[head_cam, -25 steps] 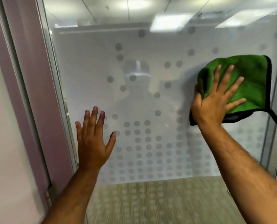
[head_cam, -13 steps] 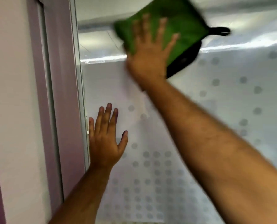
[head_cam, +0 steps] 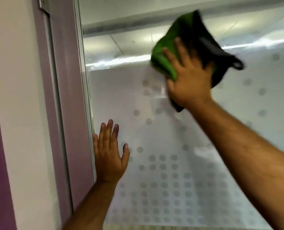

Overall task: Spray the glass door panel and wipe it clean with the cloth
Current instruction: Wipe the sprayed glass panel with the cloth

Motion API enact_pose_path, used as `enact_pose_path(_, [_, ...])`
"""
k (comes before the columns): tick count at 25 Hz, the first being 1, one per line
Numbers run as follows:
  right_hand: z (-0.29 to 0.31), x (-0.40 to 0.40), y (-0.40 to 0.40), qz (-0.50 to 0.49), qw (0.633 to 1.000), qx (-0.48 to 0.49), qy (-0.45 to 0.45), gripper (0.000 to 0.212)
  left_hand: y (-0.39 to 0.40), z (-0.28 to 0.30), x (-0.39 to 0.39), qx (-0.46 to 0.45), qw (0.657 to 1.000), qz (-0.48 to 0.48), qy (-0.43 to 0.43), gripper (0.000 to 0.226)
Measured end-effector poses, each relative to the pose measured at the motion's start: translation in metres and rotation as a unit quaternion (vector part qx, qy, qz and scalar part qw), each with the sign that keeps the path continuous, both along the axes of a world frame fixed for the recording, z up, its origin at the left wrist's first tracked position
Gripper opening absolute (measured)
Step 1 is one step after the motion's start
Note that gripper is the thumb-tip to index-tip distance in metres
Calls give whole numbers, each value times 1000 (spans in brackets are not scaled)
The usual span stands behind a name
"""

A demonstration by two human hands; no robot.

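Door frame [head_cam: 66, 113] in mauve runs up the left edge of the glass door panel [head_cam: 154, 130], with a pale wall [head_cam: 18, 113] further left. Nothing sits between my hands and the glass. The panel is frosted on its lower part with rows of grey dots [head_cam: 162, 166], dense toward the bottom, sparse higher up; above the frosting it is clear and shows ceiling light reflections.

One cloth [head_cam: 179, 52], green with a dark edge and a small dark loop on its right side, is pressed on the glass in the upper middle, straddling the line where frosted meets clear. It is bunched and blurred, long axis roughly diagonal from lower left to upper right.

My right hand [head_cam: 189, 77] lies flat on the cloth, fingers spread, pushing it against the panel, not clenched around it. My left hand [head_cam: 109, 156] is empty, palm flat on the glass near the panel's left edge, just beside the frame, fingers up and slightly apart. The hands are well apart, two in view.
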State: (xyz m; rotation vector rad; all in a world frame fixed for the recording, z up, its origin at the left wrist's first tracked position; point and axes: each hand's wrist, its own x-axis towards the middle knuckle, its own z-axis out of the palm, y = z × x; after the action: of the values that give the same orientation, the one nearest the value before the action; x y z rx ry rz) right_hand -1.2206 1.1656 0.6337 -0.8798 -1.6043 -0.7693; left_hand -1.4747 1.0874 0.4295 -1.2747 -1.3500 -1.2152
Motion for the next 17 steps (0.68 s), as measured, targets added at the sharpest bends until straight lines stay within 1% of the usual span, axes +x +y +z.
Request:
enact_pose_path(2, [-4, 48, 9, -22, 998, -31, 55, 78, 1, -3, 0, -8, 1000, 21, 3, 72])
enact_pose_path(4, [-19, 70, 13, -36, 993, -47, 102, 78, 3, -6, 2, -14, 999, 41, 7, 76])
enact_pose_path(6, [-44, 62, 10, -28, 990, -58, 128, 81, 5, -9, 3, -19, 998, 59, 18, 78])
enact_pose_path(7, [-61, 50, 5, -26, 990, -60, 123, 84, 5, -10, 3, -20, 997, 66, 20, 77])
enact_pose_path(9, [-113, 21, -8, -35, 995, -61, 77, 91, 5, -13, 4, -24, 997, 66, 20, 75])
enact_pose_path(11, [-189, -10, -22, -22, 998, -63, -8, 96, 5, -22, 8, -21, 998, 57, 14, 70])
enact_pose_path(13, [-274, -34, -40, 13, 991, -88, -103, 98, 6, -34, 10, -19, 999, 48, 13, 64])
enact_pose_path(15, [-354, -38, -57, 64, 965, -177, -180, 98, 5, -56, 11, -33, 999, 23, 16, 60])
enact_pose_path(17, [-410, -18, -65, 125, 937, -272, -179, 105, 2, -78, 14, -56, 998, 12, 10, 60])
